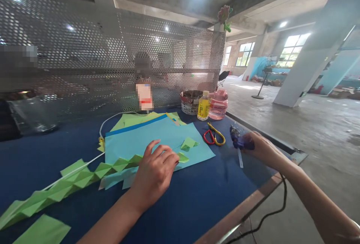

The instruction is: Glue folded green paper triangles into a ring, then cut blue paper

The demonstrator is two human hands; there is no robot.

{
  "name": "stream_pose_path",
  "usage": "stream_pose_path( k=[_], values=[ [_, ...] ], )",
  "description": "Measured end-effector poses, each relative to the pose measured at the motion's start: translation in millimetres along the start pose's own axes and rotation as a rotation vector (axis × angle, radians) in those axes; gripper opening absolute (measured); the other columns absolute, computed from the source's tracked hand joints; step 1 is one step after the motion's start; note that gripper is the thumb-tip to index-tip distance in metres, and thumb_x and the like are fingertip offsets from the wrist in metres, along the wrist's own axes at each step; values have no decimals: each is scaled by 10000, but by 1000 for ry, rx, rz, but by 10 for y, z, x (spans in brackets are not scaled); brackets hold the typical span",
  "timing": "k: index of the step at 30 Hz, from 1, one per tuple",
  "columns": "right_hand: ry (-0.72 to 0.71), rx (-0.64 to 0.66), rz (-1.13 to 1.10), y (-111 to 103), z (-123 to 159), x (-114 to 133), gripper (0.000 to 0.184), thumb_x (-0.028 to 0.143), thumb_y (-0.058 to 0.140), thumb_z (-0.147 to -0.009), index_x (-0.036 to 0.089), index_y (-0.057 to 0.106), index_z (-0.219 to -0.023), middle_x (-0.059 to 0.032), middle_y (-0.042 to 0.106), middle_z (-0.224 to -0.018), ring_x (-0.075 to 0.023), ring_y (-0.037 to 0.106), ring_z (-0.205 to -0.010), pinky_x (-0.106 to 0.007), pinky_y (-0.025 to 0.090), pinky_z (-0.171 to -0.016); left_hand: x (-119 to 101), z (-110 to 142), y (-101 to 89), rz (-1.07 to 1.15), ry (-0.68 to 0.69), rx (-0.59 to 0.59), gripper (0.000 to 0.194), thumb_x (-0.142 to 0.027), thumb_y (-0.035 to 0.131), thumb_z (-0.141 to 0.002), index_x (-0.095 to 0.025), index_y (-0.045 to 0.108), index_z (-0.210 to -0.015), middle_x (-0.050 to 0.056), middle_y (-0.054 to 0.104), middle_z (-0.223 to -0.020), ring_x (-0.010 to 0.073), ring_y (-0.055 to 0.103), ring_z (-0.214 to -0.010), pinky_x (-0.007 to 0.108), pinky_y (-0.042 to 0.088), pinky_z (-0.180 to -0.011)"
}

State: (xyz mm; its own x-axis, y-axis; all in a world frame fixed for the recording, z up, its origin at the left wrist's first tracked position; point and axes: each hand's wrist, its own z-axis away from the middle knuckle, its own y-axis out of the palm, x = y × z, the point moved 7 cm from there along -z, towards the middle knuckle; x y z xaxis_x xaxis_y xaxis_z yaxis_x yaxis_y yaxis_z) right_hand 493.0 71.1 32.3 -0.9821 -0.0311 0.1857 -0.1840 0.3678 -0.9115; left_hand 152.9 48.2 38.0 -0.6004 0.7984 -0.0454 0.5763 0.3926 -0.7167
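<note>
My left hand is closed, fingers bent and pinching near the end of a zigzag-folded green paper strip. The strip trails off to the lower left along a white cord. Under the hand lie light-blue paper sheets, with a small folded green paper piece on top. My right hand grips a dark blue glue gun at the table's right side. A clear glue stick sticks out of it. Part of the glue gun is hidden by my fingers.
Red-and-yellow-handled scissors lie between the sheets and the glue gun. Behind stand a yellow-labelled bottle, a pink jug and a woven basket. A perforated metal panel closes the back. A dark cable hangs beyond the table's edge.
</note>
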Motion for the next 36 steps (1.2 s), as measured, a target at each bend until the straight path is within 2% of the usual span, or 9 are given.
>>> stream_pose_path(
  k=[4, 9, 12, 15, 18, 21, 27, 31, 36],
  values=[
    [91, -43, 48, 25, -131, -441, 365, 549, 630, -626, 211, 585, -755, -80, 652, -775, -251, 610, -720, -338, 462, -626, 15, -14, -14, -6, -18, -16, 151, -89, 510, -896, -184, 591, -812, -6, 662, -774, 189, 596, -859, 482, 316, -1009],
    [115, 23, 59, 3, -76, -533, 469, 617, 600, -634, 197, 659, -833, -122, 687, -849, -316, 640, -824, -403, 496, -701, 38, -26, -4, 2, -33, -3, 177, -92, 484, -903, -192, 592, -804, 1, 665, -766, 197, 597, -848, 499, 324, -999],
    [125, -18, 137, -152, -49, -273, 585, 612, 556, -713, 176, 637, -1095, -175, 655, -1075, -388, 597, -1009, -499, 468, -827, 46, -21, 31, 8, -34, 20, 188, -87, 474, -900, -194, 588, -795, 4, 662, -764, 202, 596, -861, 504, 323, -997],
    [-97, -24, 33, -230, -131, 408, 503, 523, 478, -846, 200, 564, -1222, -149, 608, -1198, -334, 568, -1088, -460, 440, -902, 47, -11, 50, 10, -41, 22, 184, -80, 475, -892, -192, 579, -790, 2, 654, -758, 201, 594, -861, 499, 322, -996],
    [-292, 173, -154, -40, -308, 1109, 390, 442, 457, -901, 207, 592, -1182, -113, 636, -1147, -262, 604, -1024, -387, 458, -868, 46, 1, 58, 13, -56, 28, 179, -72, 481, -885, -192, 577, -793, -2, 647, -748, 195, 590, -848, 493, 323, -994],
    [-365, 315, -201, 262, -550, 1499, 346, 385, 585, -840, 175, 641, -1108, -102, 684, -1029, -246, 636, -929, -351, 474, -806, 46, 14, 69, 36, -60, 48, 177, -73, 483, -883, -193, 576, -793, -3, 647, -751, 195, 585, -852, 489, 316, -997],
    [-417, 427, -282, 707, -782, 1668, 399, 378, 724, -724, 167, 683, -1060, -67, 725, -948, -204, 664, -832, -277, 492, -714, 92, 27, 84, 62, -79, 55, 183, -84, 474, -889, -191, 577, -782, -5, 652, -754, 192, 580, -857, 487, 296, -1003],
    [-396, 372, -326, 712, -684, 1678, 326, 298, 690, -748, 149, 694, -1038, -57, 715, -865, -187, 648, -786, -275, 476, -704, 131, 15, 115, 62, -105, 70, 200, -75, 472, -878, -194, 583, -762, -7, 654, -736, 191, 580, -844, 477, 301, -997],
    [-388, 339, -368, 678, -572, 1675, 143, 243, 646, -762, 180, 721, -866, -17, 699, -771, -159, 617, -704, -258, 447, -652, 138, 1, 150, 58, -119, 84, 186, -88, 481, -877, -199, 585, -769, -11, 655, -740, 188, 582, -852, 467, 303, -1000]
  ],
)
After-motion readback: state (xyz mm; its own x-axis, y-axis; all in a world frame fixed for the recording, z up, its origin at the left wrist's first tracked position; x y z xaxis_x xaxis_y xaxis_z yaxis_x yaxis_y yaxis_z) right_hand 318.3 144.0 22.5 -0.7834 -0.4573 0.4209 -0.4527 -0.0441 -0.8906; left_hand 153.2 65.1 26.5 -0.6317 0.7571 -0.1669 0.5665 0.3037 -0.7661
